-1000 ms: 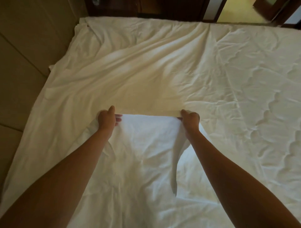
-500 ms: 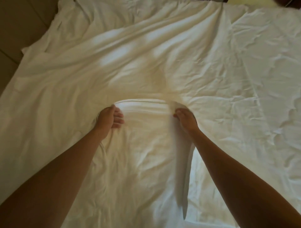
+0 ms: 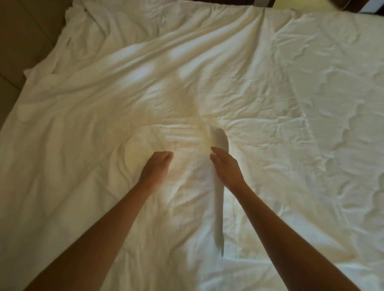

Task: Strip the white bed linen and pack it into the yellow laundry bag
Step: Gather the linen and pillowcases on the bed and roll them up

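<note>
A loose, wrinkled white sheet (image 3: 128,87) covers the left and middle of the bed, with its near part folded back into a rounded edge (image 3: 182,129). A narrow upright fold (image 3: 218,199) of the sheet runs toward me beside my right wrist. My left hand (image 3: 158,164) hovers over the folded part with relaxed fingers, blurred, holding nothing. My right hand (image 3: 226,166) has straight fingers and touches the side of the upright fold. No yellow laundry bag is in view.
The quilted mattress cover (image 3: 342,108) lies bare on the right side of the bed. Beige floor tiles (image 3: 14,47) show along the left. Dark wooden furniture (image 3: 228,2) lines the far edge of the bed.
Both hands gripped the sheet's edge and laid it down toward me. Now they have let go and opened, moving closer together over the folded part.
</note>
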